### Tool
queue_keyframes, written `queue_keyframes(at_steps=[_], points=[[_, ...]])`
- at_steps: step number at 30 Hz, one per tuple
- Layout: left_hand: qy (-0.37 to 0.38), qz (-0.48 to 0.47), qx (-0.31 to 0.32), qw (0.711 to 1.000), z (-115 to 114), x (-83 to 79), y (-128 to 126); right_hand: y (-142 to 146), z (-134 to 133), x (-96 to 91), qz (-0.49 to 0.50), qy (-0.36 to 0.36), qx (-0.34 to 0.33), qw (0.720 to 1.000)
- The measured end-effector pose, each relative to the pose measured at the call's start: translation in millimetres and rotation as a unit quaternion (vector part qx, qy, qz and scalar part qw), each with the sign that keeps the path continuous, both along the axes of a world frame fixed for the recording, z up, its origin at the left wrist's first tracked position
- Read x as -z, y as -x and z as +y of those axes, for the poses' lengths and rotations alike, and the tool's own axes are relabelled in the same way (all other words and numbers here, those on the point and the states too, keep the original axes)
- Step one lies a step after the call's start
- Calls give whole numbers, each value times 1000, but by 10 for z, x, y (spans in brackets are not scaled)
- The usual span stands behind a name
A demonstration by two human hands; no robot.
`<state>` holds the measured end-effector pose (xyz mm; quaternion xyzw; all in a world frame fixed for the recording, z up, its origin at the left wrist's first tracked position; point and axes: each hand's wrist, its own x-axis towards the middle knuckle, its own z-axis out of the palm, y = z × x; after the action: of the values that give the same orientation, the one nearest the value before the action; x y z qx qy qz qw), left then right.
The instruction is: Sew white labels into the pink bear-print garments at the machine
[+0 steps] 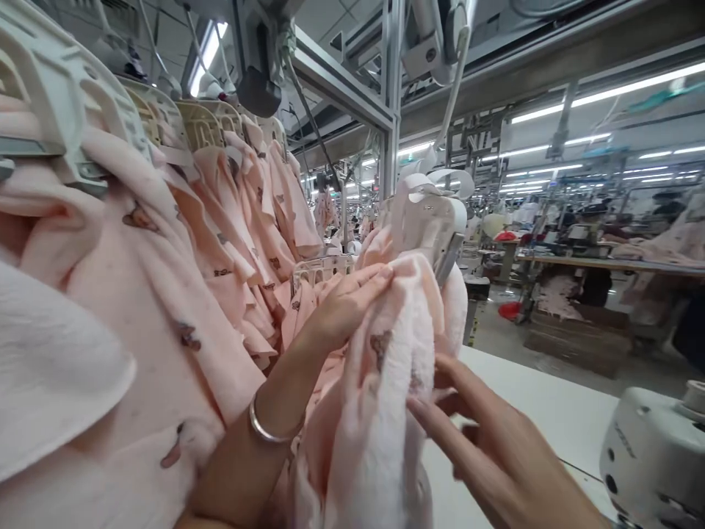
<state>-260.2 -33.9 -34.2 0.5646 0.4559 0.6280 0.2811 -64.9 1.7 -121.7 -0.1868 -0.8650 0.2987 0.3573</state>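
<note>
A pink fleece garment (385,397) with small brown animal prints and a fluffy whitish side hangs in front of me from a white plastic hanger clamp (427,224). My left hand (344,308), with a silver bangle on its wrist, reaches across to the garment's top just below the clamp. Its fingers are straight and together on the cloth; the thumb is hidden, seemingly behind a fold. My right hand (485,433) is at the garment's right edge, fingers apart, one fingertip touching the front of the cloth and another partly behind its edge.
Several more pink garments (187,323) hang from clamps (71,95) close on the left. A white sewing machine (650,455) stands on the white tabletop (529,397) at lower right. A metal frame post (392,88) rises behind; workstations (606,257) and a red basin (510,310) are farther off.
</note>
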Motion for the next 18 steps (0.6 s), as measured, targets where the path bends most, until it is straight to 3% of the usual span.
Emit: queue_keyframes(at_steps=[3,7,8,9,11,13,14,16,18], points=[[2,-7,-31,999,-255,-18,158,342,60,-239,66,136,-78,985],[-9,69,-220,973,-545,75,500,461,22,-459,164,172,-108,965],[-9,84,-232,969,-579,127,546,497,19,-504,166,169,-109,965],[-2,91,-216,972,-596,184,570,549,21,-547,157,162,-115,967],[57,99,-107,988,-592,288,566,690,43,-618,129,141,-146,971],[141,93,-3,986,-571,344,545,835,99,-650,114,130,-182,968],[166,78,17,983,-569,349,550,889,146,-643,103,125,-185,969],[155,19,-13,988,-598,316,618,933,287,-577,59,88,-146,984],[76,-32,-117,990,-674,243,770,886,489,-448,0,5,-77,997]])
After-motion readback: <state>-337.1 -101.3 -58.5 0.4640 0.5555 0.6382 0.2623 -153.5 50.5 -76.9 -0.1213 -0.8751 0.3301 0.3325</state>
